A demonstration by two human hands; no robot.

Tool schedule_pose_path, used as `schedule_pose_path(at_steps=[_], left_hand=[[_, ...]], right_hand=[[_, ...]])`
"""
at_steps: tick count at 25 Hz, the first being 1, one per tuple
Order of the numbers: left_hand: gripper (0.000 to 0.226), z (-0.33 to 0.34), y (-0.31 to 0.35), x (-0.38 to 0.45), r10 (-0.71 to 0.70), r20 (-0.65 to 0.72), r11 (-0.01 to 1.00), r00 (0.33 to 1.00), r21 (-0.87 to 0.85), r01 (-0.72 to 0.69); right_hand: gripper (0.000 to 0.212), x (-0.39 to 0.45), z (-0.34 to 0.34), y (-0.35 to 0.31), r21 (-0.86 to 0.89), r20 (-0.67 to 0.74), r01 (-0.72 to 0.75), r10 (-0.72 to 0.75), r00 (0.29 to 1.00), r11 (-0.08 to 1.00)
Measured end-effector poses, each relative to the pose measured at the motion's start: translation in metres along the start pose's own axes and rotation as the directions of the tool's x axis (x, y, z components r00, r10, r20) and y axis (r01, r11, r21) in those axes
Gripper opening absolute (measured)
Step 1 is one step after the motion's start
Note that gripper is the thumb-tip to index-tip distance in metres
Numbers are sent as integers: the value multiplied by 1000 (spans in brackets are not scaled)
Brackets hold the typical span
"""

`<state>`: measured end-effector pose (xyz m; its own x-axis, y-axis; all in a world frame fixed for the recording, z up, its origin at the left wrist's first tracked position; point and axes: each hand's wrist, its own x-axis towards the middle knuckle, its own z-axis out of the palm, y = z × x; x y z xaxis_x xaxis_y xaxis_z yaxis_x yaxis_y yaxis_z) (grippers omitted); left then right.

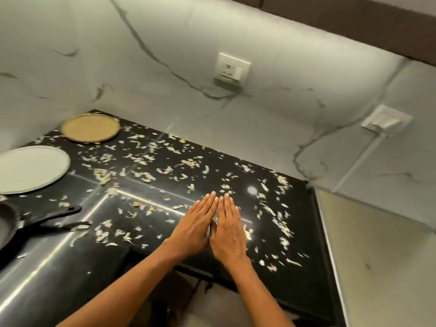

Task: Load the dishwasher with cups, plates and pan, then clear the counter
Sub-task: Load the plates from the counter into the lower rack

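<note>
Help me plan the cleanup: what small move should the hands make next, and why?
Probably sweep both flat hands, left hand and right hand, toward the counter's front edge to gather the scraps scattered everywhere, though the pan and plates remain unloaded.

Two bare hands, flat and side by side

Both forearms reach forward from the lower edge of the view and converge. The left hand (194, 228) and right hand (230, 228) lie palm down, fingers straight and held together, index fingers touching along their length so the fingertips form a narrow wedge pointing away.
</note>
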<state>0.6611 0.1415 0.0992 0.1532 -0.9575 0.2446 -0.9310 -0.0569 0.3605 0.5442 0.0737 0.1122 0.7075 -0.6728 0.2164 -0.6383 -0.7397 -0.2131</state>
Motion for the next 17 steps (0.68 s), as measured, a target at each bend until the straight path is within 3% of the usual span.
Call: schedule_pose_path(at_steps=[9,17], left_hand=[[71,-66,-170,1,-392,-61,912,918,106,397],[75,-114,-280,-52,-696,-156,699,701,72,711]], right_hand=[[69,156,67,-122,151,138,348,-369,919,925],[68,230,124,-253,222,259,605,-644,720,765]])
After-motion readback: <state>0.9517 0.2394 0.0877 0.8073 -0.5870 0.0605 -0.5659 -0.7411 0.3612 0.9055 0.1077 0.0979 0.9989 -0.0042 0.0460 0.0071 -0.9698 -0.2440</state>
